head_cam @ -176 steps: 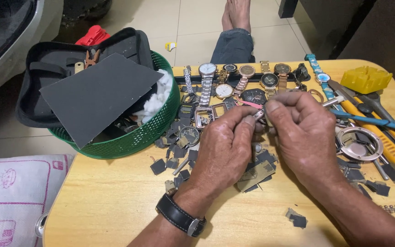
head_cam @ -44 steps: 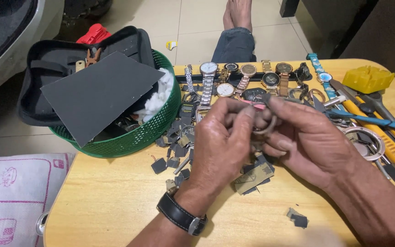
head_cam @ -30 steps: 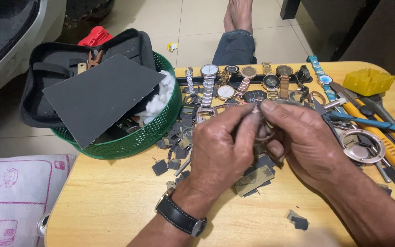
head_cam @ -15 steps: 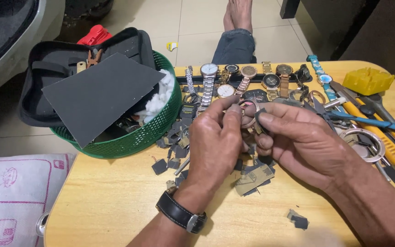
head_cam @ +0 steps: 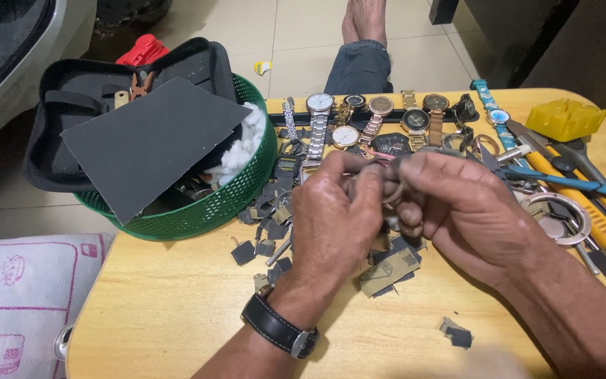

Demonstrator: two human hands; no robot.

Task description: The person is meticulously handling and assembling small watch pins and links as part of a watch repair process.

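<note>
One head-worn view, looking steeply down and forward from close above the table (head_cam: 177,309). Both hands sit mid-frame; basket (head_cam: 198,210) at left, tools (head_cam: 576,189) at right, floor and a foot at the top edge.

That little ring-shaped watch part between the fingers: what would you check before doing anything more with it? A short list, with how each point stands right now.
1. Ring-shaped watch part pinched by both hands: ok, left hand and right hand meet on it.
2. Part in clear view: not ok, fingers cover most of it.
3. Space beneath the hands: not ok, loose strap pieces lie there.
4. Tools nearby: ok, blue-handled pliers lie right of the right hand.
5. Row of watches out of the way: ok, behind the hands.
6. Green basket steady: cannot tell.
</note>
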